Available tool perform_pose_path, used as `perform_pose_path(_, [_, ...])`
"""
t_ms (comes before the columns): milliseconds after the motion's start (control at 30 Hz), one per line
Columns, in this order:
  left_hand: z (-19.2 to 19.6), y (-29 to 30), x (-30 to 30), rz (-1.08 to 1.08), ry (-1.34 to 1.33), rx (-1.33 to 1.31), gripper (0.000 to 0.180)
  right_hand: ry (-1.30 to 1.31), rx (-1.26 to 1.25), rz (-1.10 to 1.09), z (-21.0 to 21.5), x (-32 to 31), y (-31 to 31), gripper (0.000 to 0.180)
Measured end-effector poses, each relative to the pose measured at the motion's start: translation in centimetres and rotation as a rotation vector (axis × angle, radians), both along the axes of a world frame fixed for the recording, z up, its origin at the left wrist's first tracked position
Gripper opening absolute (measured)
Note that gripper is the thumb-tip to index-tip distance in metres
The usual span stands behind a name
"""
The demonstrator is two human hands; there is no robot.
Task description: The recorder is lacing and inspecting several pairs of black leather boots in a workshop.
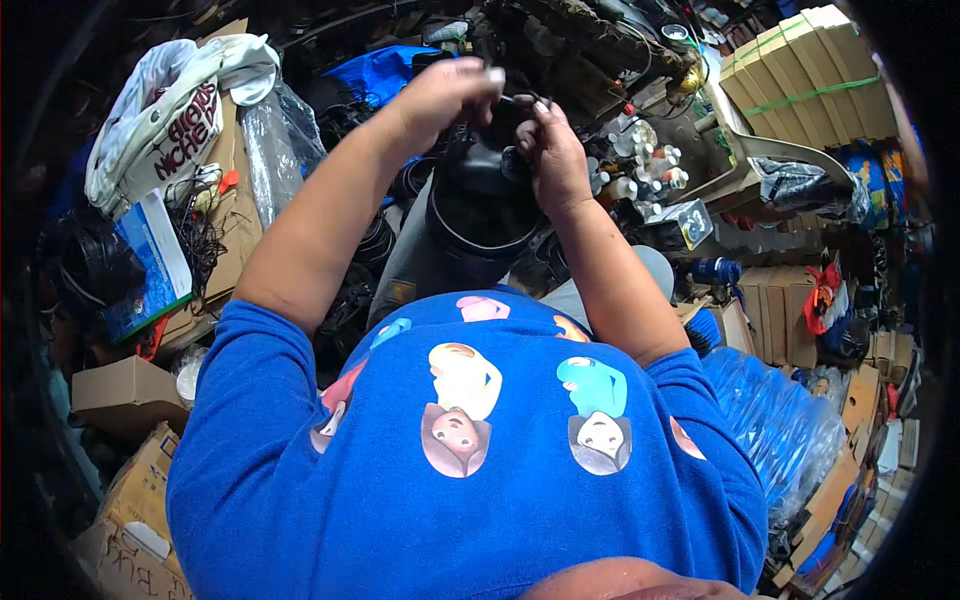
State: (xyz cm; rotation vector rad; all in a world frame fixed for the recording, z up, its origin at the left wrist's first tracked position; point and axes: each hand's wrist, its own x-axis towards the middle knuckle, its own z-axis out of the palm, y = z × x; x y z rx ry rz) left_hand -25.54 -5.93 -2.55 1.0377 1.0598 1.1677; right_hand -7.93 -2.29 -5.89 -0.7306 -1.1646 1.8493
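Right hand (556,155) pinches a small dark part (517,100) between the hands, above a black tub (466,247) — likely light, stiff, best held endwise — while the left hand (447,98) curls, blurred, its grip unclear.

This looks like a cramped workshop or storeroom: small bottles (645,165) and strapped tan cartons (810,70) crowd the upper right, tangled cords (200,230) and cardboard boxes (125,395) the left.

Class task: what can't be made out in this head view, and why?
Head view:
Left grip: exact hold, blurred.
Dark piece at the right grip: too small and dark.
Black bucket: inside bottom, lost in shadow.
Lower left cardboard box: base, cut off by picture edge.
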Motion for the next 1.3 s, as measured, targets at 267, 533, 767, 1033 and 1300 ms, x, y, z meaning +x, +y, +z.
perform_pose_path(267, [10.2,2.0,7.7,-0.378,0.712,0.342,0.03,-0.361,0.402,0.239,0.8,-1.2,-0.5,0.029])
perform_pose_path(533, [6.9,-0.7,-0.6,-0.495,1.089,0.404,0.047,-0.397,0.291,0.36,5.0,0.5,-0.7,0.035])
perform_pose_path(767, [7.9,-7.1,-0.8,-0.53,1.117,0.38,0.021,-0.521,0.352,0.371,5.0,2.1,1.3,0.027])
perform_pose_path(1033, [1.3,-0.2,-2.4,-0.231,0.541,0.133,0.023,-0.434,1.099,0.148,4.7,-0.1,0.5,0.013])
perform_pose_path(1300, [2.6,0.9,-2.2,-0.438,0.354,0.024,0.044,-0.48,1.495,-0.248,3.8,-0.1,1.2,0.02])
